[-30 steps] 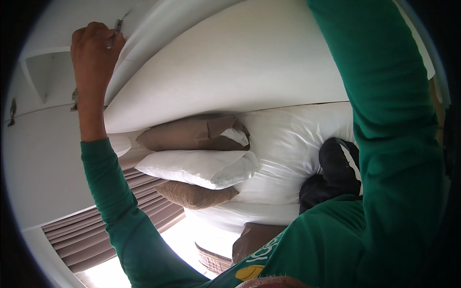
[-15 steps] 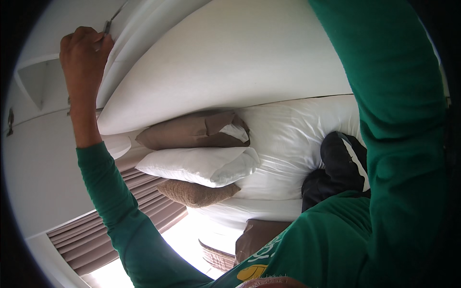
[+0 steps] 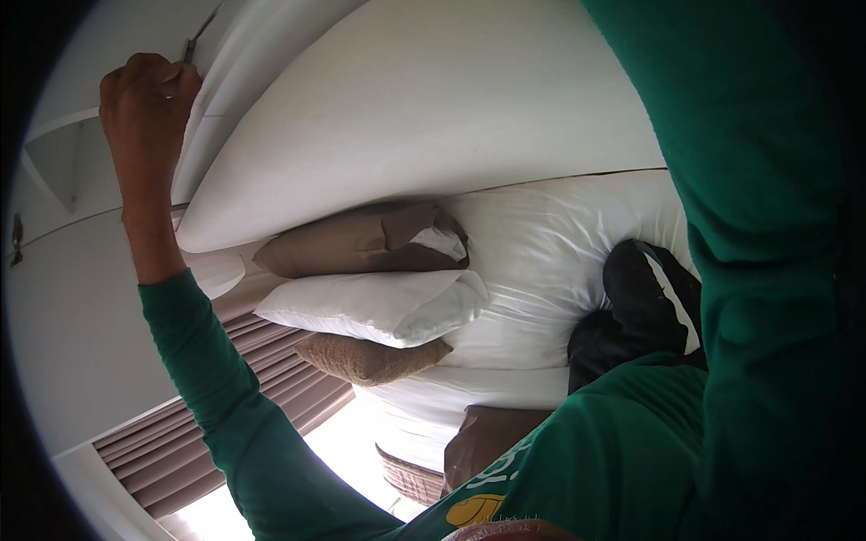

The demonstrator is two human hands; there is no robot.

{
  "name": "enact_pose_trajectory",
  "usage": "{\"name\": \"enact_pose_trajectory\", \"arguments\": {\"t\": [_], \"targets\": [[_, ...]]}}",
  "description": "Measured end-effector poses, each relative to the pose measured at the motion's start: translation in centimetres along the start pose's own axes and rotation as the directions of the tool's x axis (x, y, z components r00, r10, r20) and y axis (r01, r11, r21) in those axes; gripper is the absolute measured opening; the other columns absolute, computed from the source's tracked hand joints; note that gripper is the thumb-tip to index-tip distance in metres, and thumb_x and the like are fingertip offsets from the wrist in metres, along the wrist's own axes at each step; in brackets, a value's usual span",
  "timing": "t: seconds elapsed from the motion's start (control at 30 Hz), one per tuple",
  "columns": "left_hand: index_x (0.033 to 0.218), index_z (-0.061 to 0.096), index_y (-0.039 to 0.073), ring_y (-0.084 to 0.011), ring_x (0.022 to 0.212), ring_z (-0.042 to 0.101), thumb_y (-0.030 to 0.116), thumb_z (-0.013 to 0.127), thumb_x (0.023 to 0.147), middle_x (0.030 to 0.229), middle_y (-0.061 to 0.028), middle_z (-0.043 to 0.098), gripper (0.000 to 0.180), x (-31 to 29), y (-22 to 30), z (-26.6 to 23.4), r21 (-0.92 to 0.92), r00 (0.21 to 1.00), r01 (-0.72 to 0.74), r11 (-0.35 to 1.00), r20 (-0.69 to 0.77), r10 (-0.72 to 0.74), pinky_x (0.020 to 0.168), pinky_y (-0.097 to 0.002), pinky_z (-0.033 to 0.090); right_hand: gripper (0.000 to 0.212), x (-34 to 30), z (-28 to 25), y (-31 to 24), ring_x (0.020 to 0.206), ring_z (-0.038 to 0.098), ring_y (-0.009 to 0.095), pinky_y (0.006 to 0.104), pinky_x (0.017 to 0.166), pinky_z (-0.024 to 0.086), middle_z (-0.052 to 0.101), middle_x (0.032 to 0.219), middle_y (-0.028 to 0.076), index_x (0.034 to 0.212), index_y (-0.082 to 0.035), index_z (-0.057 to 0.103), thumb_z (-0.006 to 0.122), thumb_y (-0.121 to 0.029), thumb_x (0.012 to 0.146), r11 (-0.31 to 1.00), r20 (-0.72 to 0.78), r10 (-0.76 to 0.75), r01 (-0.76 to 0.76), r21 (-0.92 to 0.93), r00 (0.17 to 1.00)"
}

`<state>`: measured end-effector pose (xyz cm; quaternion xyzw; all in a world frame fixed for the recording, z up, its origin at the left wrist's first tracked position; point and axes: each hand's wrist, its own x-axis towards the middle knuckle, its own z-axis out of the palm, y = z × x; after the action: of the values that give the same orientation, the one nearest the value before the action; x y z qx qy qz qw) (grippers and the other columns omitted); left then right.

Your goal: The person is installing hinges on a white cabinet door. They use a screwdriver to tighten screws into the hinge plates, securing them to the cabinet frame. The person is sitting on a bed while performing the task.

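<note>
My left hand [image 3: 144,99] is raised at the upper left, with fingers closed around the grey end of a thin metal rod [image 3: 188,50]. The rod slants up past the thumb along a pale panel, and its exact kind is too small to tell. Close beside the hand is an open white overhead cabinet [image 3: 68,167]. My right arm [image 3: 749,180], in a green sleeve, reaches up beyond the top edge, so my right hand is out of sight.
Below is a white-sheeted bed [image 3: 541,243], where my dark-trousered legs [image 3: 636,307] rest. A brown pillow [image 3: 343,242], a white pillow [image 3: 370,305] and a fuzzy brown cushion [image 3: 370,358] lie near a pleated blind [image 3: 207,397]. A large pale wall panel [image 3: 451,99] curves alongside.
My left hand has shifted slightly left in the picture, still gripping the rod's end. The whole view has moved a little; the pillows lie as before.
</note>
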<state>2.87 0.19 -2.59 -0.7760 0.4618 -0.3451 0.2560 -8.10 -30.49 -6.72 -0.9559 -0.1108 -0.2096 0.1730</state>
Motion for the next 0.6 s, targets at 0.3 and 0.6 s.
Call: {"name": "enact_pose_trajectory", "arguments": {"t": [0.3, 0.6], "targets": [[0.092, 0.08, 0.003, -0.0287, 0.105, 0.061, 0.022, 0.077, 0.088, 0.104, -0.0041, 0.074, 0.02, -0.04, 0.07, 0.05, 0.014, 1.0, 0.004, 1.0, -0.007, -0.004, 0.095, -0.041, 0.05, 0.031, 0.29, -0.01, -0.08, 0.099, 0.067, 0.03, 0.0447, 0.083, 0.053, 0.072, 0.114, 0.013, 0.12, -0.008, 0.071, 0.067, -0.027, 0.096, 1.0, -0.004, -0.01, 0.01, 0.0, 1.0], [0.085, 0.077, 0.001, -0.028, 0.091, 0.062, 0.017, 0.076, 0.085, 0.091, -0.0044, 0.073, 0.015, 0.05, 0.36, 0.26, -0.013, 0.992, -0.049, 0.999, -0.115, 0.047, 0.088, -0.0406, 0.049, 0.03, 0.35, 0.0, -0.13, 0.098, 0.068, 0.03, 0.0445, 0.083, 0.053, 0.073, 0.113, 0.013, 0.119, -0.007, 0.072, 0.068, -0.026, 0.096, 1.0, -0.008, -0.013, 0.013, 0.0, 1.0]]}}
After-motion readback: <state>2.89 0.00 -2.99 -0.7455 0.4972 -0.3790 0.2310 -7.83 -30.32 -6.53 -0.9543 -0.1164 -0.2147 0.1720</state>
